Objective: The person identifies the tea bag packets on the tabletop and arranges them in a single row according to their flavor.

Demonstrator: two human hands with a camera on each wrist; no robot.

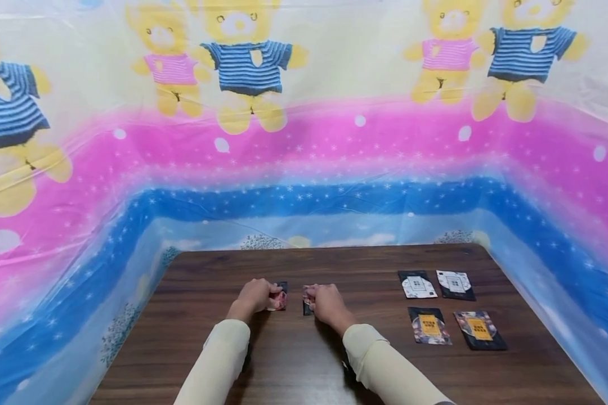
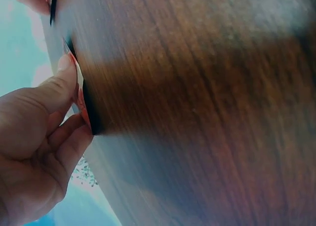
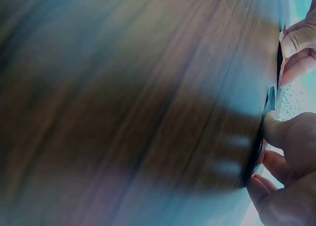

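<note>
At the middle of the table, my left hand (image 1: 255,296) pinches a small flat packet with red print and black parts (image 1: 281,301). A short gap to the right, my right hand (image 1: 329,304) holds a similar dark packet with reddish print (image 1: 306,308) by thumb and fingers. The left wrist view shows the left packet (image 2: 81,95) edge-on, thumb over its upper face and fingertips at its near end. In the right wrist view, the right packet (image 3: 256,154) is also edge-on between thumb and fingers. The hands cover part of both packets.
On the right of the brown wooden table (image 1: 294,360) lie two white-and-black packets, one left (image 1: 418,284) and one right (image 1: 455,284). Nearer me are two orange-labelled packets, one left (image 1: 429,325) and one right (image 1: 479,330). A bear-print cloth (image 1: 309,152) hangs around the table.
</note>
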